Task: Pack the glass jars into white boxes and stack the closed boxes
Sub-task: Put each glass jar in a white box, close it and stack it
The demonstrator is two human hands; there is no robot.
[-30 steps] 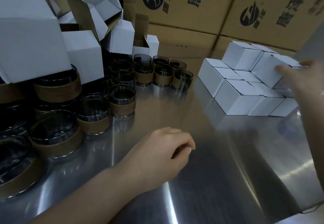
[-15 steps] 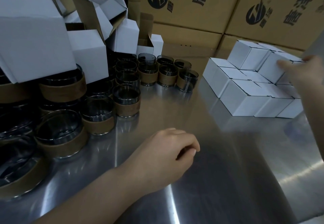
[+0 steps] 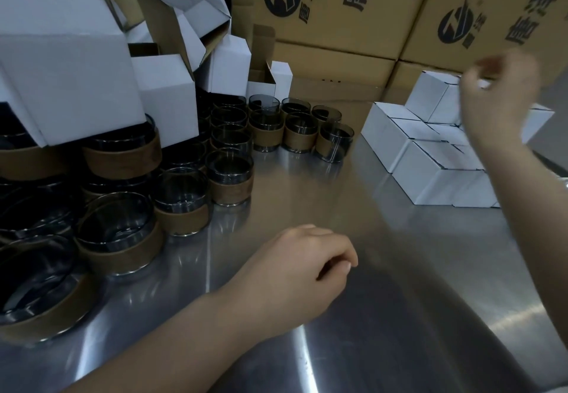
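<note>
Several smoked-glass jars (image 3: 230,174) with brown paper bands crowd the left of the steel table (image 3: 384,285). Open white boxes (image 3: 167,97) are piled on and behind them. At the right, closed white boxes (image 3: 430,180) sit in a two-layer stack. My right hand (image 3: 498,100) hovers, motion-blurred, in front of the stack's upper layer (image 3: 428,100); its fingers are bent and it seems to hold nothing. My left hand (image 3: 304,272) rests on the table in the middle foreground with its fingers loosely curled and nothing in it.
Large brown printed cartons (image 3: 338,14) form a wall along the back of the table. A second group of jars (image 3: 299,129) stands in the middle back. Bare steel lies between the jars and the closed boxes.
My right hand has come off the top closed box and lifted up and to the left. My left hand has stayed in place. The camera has shifted slightly.
</note>
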